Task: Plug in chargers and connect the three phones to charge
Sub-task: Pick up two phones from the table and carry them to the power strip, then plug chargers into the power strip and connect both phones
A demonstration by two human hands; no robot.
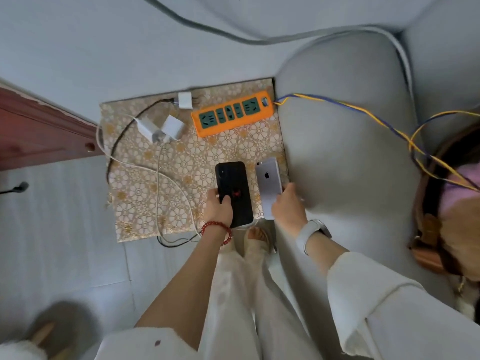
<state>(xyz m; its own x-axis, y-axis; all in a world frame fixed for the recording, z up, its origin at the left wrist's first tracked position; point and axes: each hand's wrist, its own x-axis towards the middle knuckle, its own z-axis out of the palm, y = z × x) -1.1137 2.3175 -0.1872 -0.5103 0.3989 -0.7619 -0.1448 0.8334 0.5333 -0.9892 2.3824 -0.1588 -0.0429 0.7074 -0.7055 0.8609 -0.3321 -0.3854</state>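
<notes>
Grey floor tiles and a pale grey sofa (345, 120) frame a small low table covered with a gold flower-pattern cloth (181, 162), seen from above. A person in loose white trousers and white sleeves stands at the near edge and reaches both arms down to it.

The left hand (218, 207), with a red bead bracelet (217, 231) on the wrist, holds a black phone (233, 189) face down. The thumb lies across the back of the phone and the other fingers wrap under its left edge, so the hand is closed on it. The lower end of the phone reaches past the table edge, toward the person.

The right hand (287, 206), with a white watch (311, 233) on the wrist, grips a silver phone (268, 181), also face down, with the logo showing. The fingers curl around its lower right side. I cannot tell exactly how the fingertips press, because they are hidden behind the phone. This phone is just to the right of the black one, near the sofa cushion.

Beyond the fingertips, at the far side of the cloth, lies an orange power strip (232, 114) with green sockets. Its blue and yellow wire (345, 106) runs right over the sofa. Left of the strip are three white chargers: one (185, 100) at the far edge and two (161, 127) lying together, not plugged in. A white cable (171, 183) and a dark cable (124, 131) loop across the cloth, to the left of the left hand.
</notes>
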